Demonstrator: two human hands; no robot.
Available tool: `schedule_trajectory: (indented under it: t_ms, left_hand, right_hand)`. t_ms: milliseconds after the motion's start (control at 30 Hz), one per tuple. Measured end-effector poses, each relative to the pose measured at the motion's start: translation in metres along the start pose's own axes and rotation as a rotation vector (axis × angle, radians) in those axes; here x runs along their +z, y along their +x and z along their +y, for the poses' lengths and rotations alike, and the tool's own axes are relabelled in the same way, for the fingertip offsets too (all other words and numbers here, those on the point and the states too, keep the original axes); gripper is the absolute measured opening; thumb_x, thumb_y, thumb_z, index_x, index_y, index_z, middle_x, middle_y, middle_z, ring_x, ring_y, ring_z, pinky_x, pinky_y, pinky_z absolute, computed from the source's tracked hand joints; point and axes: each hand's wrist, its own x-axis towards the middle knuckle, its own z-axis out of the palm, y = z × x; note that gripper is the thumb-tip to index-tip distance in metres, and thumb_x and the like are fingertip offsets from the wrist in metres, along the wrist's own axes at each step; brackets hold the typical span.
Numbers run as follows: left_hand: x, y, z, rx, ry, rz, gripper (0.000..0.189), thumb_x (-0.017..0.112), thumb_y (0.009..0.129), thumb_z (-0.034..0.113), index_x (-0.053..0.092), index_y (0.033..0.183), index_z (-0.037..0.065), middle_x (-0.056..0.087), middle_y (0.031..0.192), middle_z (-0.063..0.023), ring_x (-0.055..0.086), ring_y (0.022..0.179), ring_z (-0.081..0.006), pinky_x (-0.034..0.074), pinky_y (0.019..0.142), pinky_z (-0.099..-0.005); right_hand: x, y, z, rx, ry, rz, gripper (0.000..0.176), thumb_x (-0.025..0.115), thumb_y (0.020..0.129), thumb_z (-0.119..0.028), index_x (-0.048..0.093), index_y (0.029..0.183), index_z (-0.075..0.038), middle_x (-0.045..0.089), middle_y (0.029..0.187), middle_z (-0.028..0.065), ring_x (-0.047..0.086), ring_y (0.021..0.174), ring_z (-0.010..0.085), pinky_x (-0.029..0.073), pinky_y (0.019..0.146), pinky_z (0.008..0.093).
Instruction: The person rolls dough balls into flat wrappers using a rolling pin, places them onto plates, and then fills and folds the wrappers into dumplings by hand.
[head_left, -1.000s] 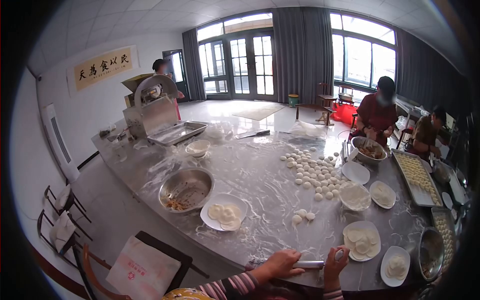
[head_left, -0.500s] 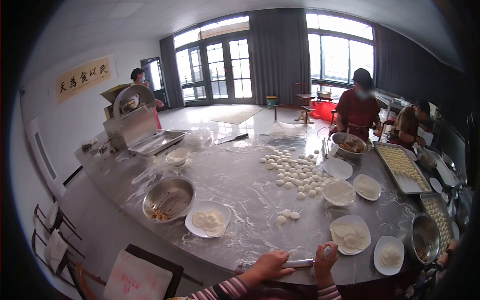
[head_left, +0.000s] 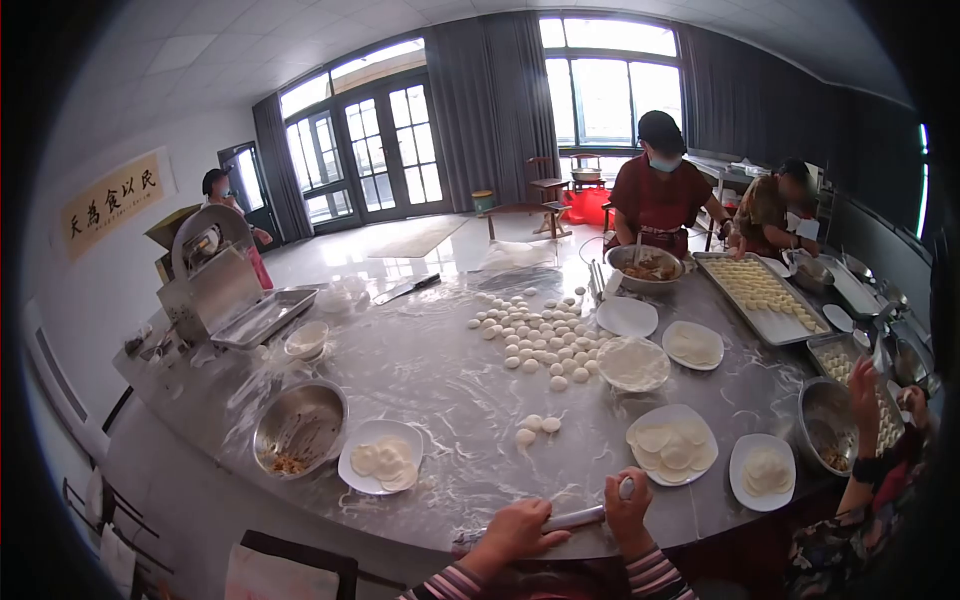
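A metal rolling pin [head_left: 577, 519] lies nearly level at the table's near edge. Wrapped round its left end is my left hand [head_left: 522, 530], while my right hand [head_left: 627, 512] grips the right end, whose tip shows above the fingers. Several small dough pieces [head_left: 536, 428] sit just beyond the pin on the floured steel table [head_left: 440, 350]. To the right of them, a white plate [head_left: 712, 446] holds flat round wrappers [head_left: 672, 449]. Farther back, many dough rounds [head_left: 545, 338] are spread out.
At the left are a steel bowl [head_left: 344, 402] and a plate of wrappers [head_left: 383, 462]. A knife [head_left: 407, 289] lies farther back. Filled trays [head_left: 765, 297] stand at the right. One person [head_left: 655, 195] stands across the table; another person's raised hand [head_left: 864, 400] is at the right.
The view has turned right, so most things appear farther left. A co-worker's hands and patterned sleeve at the right show more fully. Both my hands still grip the pin.
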Motion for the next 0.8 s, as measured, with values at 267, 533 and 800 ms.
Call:
schedule_trajectory:
  t_ms: [267, 533, 800]
  left_hand:
    - [-0.002, 0.000, 0.001, 0.003, -0.005, 0.017, 0.050, 0.065, 0.076, 0.052, 0.056, 0.081, 0.003, 0.059, 0.078, -0.0140, 0.061, 0.075, -0.0333, 0.049, 0.064, -0.0415]
    - [-0.001, -0.001, 0.003, -0.030, 0.003, 0.037, 0.049, 0.068, 0.073, 0.051, 0.055, 0.078, 0.004, 0.059, 0.076, -0.0138, 0.061, 0.073, -0.0335, 0.049, 0.062, -0.0416]
    - [0.000, -0.001, 0.001, -0.014, 0.022, 0.040, 0.050, 0.067, 0.073, 0.052, 0.055, 0.078, 0.004, 0.058, 0.075, -0.0133, 0.060, 0.072, -0.0330, 0.048, 0.061, -0.0416]
  right_hand:
    - [0.003, -0.003, 0.011, -0.068, -0.038, 0.026, 0.021, 0.067, 0.078, -0.003, 0.049, 0.088, -0.004, 0.054, 0.069, 0.0121, 0.058, 0.054, 0.0258, 0.045, 0.049, 0.0339]
    - [0.001, -0.004, 0.005, 0.011, -0.011, 0.010, 0.023, 0.068, 0.077, -0.003, 0.050, 0.089, -0.004, 0.055, 0.069, 0.0119, 0.058, 0.054, 0.0250, 0.045, 0.050, 0.0341]
    - [0.001, -0.001, 0.003, -0.019, -0.045, 0.028, 0.023, 0.069, 0.076, -0.004, 0.050, 0.089, -0.005, 0.055, 0.068, 0.0108, 0.058, 0.054, 0.0233, 0.045, 0.049, 0.0327]
